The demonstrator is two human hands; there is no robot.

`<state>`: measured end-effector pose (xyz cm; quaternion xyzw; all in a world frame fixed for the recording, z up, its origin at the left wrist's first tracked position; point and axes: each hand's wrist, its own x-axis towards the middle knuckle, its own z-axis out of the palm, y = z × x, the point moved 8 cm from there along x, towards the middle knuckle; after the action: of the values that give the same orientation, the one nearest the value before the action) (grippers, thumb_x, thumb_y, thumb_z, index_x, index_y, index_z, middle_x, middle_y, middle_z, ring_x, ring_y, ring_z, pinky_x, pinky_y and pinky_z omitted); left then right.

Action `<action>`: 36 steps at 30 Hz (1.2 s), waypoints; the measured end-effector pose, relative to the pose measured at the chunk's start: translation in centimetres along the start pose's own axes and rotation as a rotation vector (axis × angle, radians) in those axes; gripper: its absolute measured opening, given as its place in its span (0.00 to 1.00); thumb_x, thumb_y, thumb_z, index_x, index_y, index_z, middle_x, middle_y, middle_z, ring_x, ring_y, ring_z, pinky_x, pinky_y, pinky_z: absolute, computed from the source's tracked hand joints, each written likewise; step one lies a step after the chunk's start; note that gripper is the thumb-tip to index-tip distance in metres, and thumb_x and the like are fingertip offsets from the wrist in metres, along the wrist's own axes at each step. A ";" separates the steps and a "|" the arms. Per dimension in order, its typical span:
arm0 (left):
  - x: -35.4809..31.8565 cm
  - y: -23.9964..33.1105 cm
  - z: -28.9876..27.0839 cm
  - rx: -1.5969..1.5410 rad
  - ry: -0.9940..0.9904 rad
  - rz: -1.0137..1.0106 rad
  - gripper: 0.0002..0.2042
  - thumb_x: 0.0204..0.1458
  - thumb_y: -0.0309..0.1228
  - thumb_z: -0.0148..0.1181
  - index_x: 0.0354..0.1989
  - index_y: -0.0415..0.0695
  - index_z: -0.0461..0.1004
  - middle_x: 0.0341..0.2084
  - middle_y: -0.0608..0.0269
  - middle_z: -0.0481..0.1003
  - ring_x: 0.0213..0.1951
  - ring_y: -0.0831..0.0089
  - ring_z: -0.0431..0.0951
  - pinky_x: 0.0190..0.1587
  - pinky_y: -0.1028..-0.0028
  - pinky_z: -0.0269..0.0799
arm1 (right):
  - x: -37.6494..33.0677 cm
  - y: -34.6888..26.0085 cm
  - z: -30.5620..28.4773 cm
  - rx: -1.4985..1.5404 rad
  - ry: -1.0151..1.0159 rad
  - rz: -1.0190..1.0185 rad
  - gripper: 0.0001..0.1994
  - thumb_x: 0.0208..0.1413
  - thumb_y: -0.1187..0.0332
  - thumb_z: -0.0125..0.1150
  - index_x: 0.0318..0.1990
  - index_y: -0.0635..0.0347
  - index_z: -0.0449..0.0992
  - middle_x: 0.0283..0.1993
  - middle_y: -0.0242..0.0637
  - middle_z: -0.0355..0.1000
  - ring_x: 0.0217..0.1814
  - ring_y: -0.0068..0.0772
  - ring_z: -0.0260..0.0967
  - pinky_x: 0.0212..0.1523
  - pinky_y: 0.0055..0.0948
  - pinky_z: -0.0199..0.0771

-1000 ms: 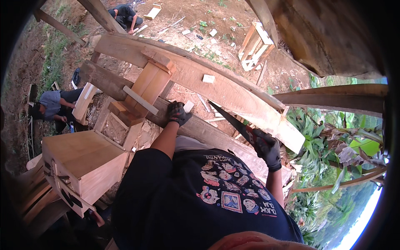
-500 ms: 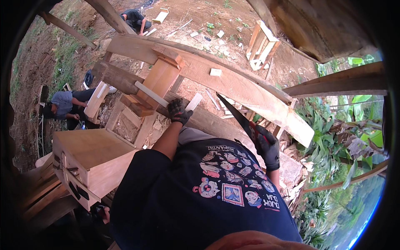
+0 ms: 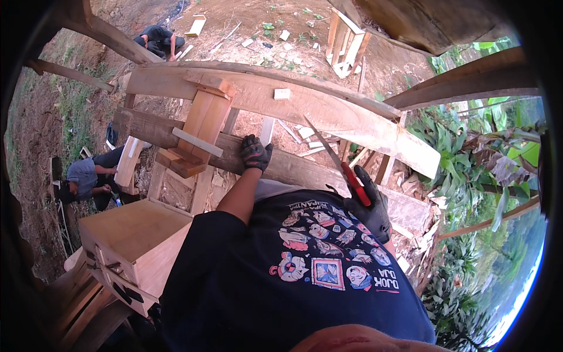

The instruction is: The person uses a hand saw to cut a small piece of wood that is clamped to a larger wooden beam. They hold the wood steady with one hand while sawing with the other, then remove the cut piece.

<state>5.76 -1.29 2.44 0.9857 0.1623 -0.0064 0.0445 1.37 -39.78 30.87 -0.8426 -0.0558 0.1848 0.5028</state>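
My left hand, in a dark glove, rests at the edge of a dark plank with thumb and fingers apart. Just beyond it is a short pale wood piece; whether the fingertips touch it I cannot tell. To the left, a long pale wood strip lies across a reddish-brown wooden block frame. My right hand, also gloved, is closed round the red handle of a handsaw. Its narrow blade points up and left, across the gap toward the far plank.
A wide pale plank spans the far side, with a small wood block on it. A wooden box stands at lower left. Two people work beyond, one at left, one at top. Offcuts litter the ground.
The short pale piece has shifted away from my left hand and turned more upright. My right hand has rolled the saw, so more of the red handle shows. The whole view has shifted slightly.
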 end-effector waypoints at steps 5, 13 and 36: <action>1.4 0.3 3.1 -0.076 0.002 -0.021 0.29 0.55 0.55 0.67 0.50 0.40 0.76 0.52 0.45 0.76 0.59 0.47 0.75 0.64 0.49 0.70 | 0.2 -2.4 -1.1 -0.301 -0.037 0.062 0.42 0.54 0.62 0.81 0.77 0.52 0.68 0.46 0.48 0.85 0.40 0.48 0.85 0.43 0.44 0.82; 0.7 -0.1 3.0 -0.151 0.121 0.055 0.28 0.56 0.53 0.67 0.49 0.39 0.75 0.49 0.44 0.77 0.56 0.46 0.76 0.63 0.50 0.70 | 1.3 -5.9 -1.6 -0.434 -0.111 -0.157 0.32 0.60 0.62 0.76 0.71 0.55 0.75 0.63 0.45 0.81 0.52 0.49 0.85 0.50 0.42 0.83; 2.8 0.5 3.9 -0.233 -0.244 -0.165 0.26 0.46 0.45 0.71 0.53 0.45 0.79 0.41 0.48 0.86 0.46 0.50 0.85 0.61 0.56 0.74 | 10.0 -8.0 4.3 -0.500 -0.378 -0.364 0.34 0.63 0.69 0.67 0.77 0.39 0.70 0.65 0.46 0.80 0.52 0.52 0.85 0.48 0.44 0.85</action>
<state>8.57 -1.27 -1.45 0.9491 0.2357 -0.1106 0.1771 9.80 -29.51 33.42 -0.8668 -0.3404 0.2252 0.2865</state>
